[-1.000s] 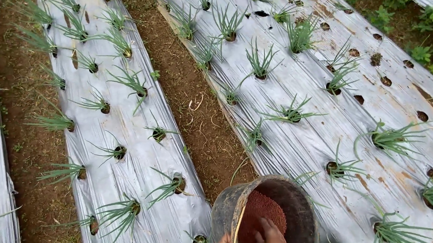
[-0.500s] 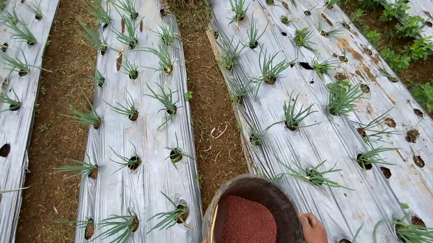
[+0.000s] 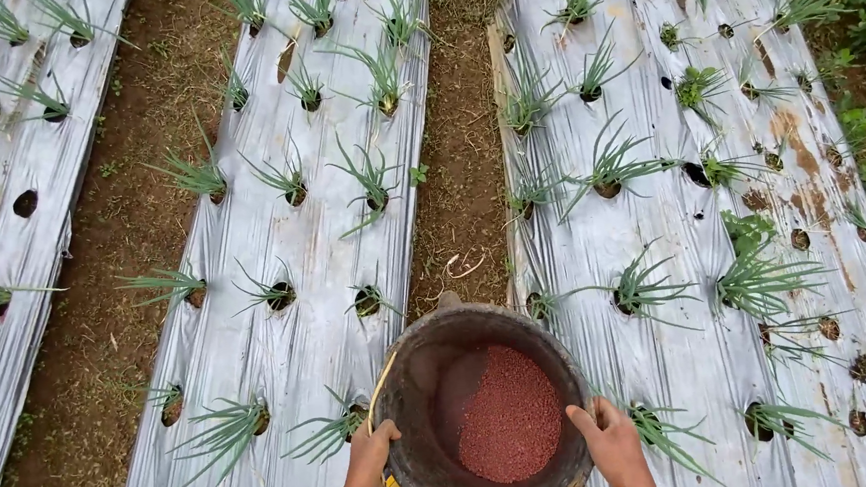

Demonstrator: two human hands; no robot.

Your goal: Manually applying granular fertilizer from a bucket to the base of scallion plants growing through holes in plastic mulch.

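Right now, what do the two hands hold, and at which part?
Both hold a dark round bucket of red granules by its rim: left hand on the left edge, right hand on the right.

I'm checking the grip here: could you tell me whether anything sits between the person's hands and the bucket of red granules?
Nothing visible does. The left hand and right hand both grip the bucket directly at its rim, on either side of the red granules.

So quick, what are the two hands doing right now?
Left hand: closed on the near-left rim of the bucket of reddish granules.
Right hand: gripping the bucket's near-right rim, thumb over the edge.
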